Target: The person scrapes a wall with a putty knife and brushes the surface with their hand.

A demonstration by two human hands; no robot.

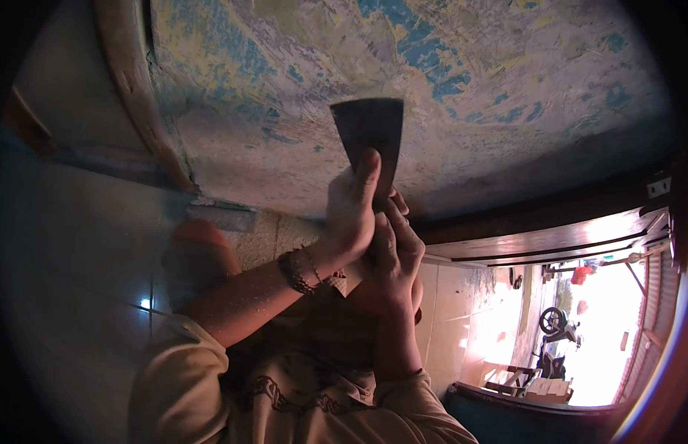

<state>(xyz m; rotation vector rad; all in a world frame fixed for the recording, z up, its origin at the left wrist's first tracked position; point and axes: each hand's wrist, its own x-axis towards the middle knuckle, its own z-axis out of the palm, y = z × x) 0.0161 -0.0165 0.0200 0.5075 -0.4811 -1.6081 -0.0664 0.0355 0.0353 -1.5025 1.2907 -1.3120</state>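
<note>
My left hand (pixel 352 208) grips a wide-bladed metal scraper (pixel 371 125), its thumb laid along the blade. Just to the right and below, my right hand (pixel 398 244) has bent fingers around the scraper's lower end, where the handle is mostly hidden. The flared edge of the blade points up the picture, over or against a wall (pixel 255 139) with patchy blue, yellow and pale paint. I cannot tell whether the edge touches it. A beaded bracelet circles my left wrist, and pale specks dot that forearm.
A wooden frame (pixel 130 83) curves along the wall's left side. Floor tiles (pixel 83 222) spread at the left. An open doorway at the right shows a parked motorcycle (pixel 555 327) and a wooden bench (pixel 513 380) in bright light. A dark wooden door frame (pixel 543 213) borders the wall.
</note>
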